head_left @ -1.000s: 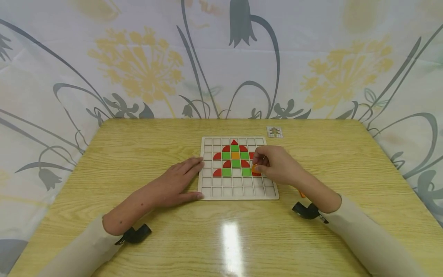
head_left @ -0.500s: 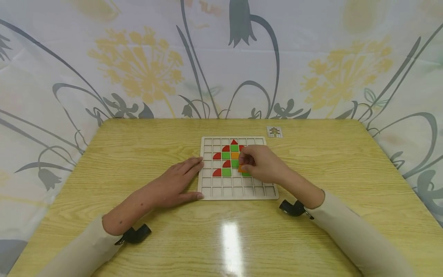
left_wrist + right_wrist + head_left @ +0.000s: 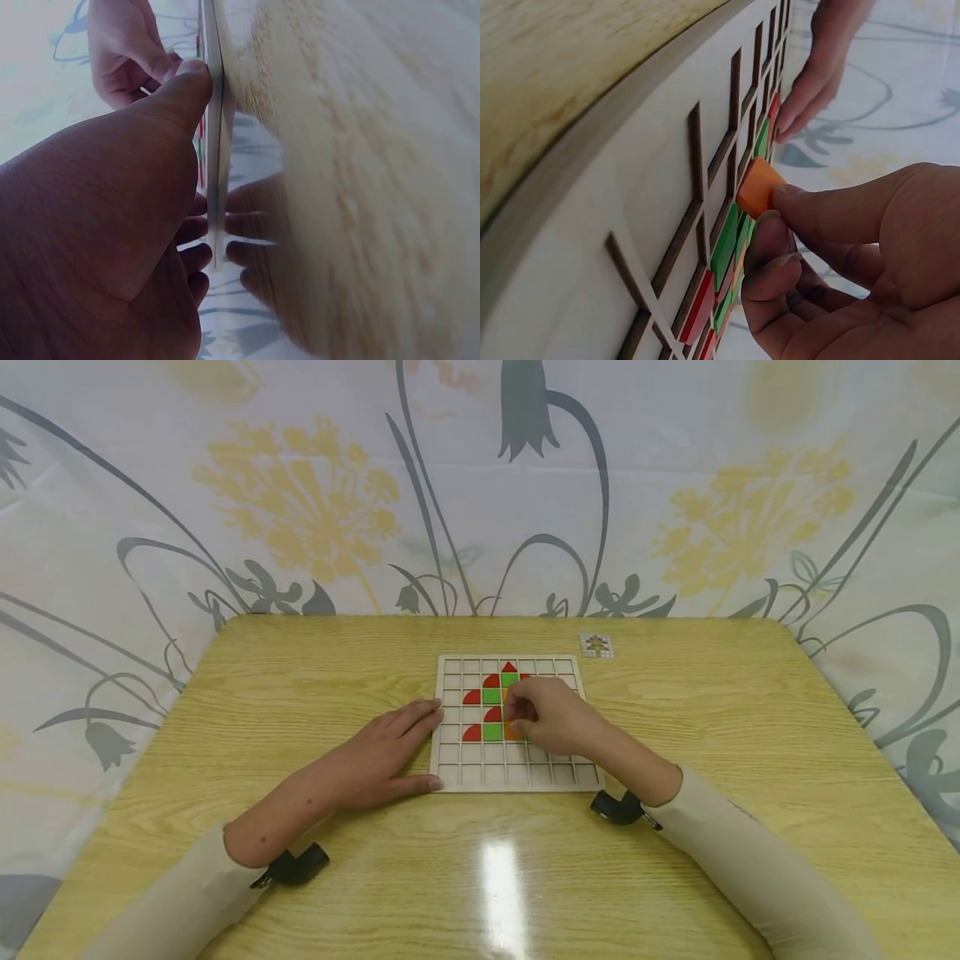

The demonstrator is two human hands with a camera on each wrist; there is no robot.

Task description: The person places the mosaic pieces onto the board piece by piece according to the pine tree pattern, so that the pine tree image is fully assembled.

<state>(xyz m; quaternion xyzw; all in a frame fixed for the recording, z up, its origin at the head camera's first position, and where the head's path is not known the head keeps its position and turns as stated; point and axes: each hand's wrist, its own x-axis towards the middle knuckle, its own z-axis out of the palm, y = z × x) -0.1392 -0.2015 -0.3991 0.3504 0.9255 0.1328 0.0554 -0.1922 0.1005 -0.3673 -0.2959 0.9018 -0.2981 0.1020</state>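
Observation:
A pale wooden grid board (image 3: 468,777) lies on the table, with red, green and orange tiles set in its cells in a tree-like shape. My right hand (image 3: 551,714) is over the board's middle and pinches an orange square tile (image 3: 756,186) between thumb and fingertips. In the right wrist view that tile is tilted at a cell beside a green tile (image 3: 724,244). My left hand (image 3: 382,752) rests flat at the board's left edge, fingers extended, fingertips and thumb (image 3: 191,71) touching the rim. The right hand hides the tiles on the right of the pattern.
A small picture card (image 3: 596,645) with a tree pattern on a grid lies beyond the board's back right corner. The wooden table (image 3: 360,893) meets a flower-patterned cloth (image 3: 480,527) at its back edge. Each wrist wears a black camera mount (image 3: 298,864).
My right hand has moved left across the board with the orange tile, from the pattern's right side to its middle. The left hand has stayed at the board's edge.

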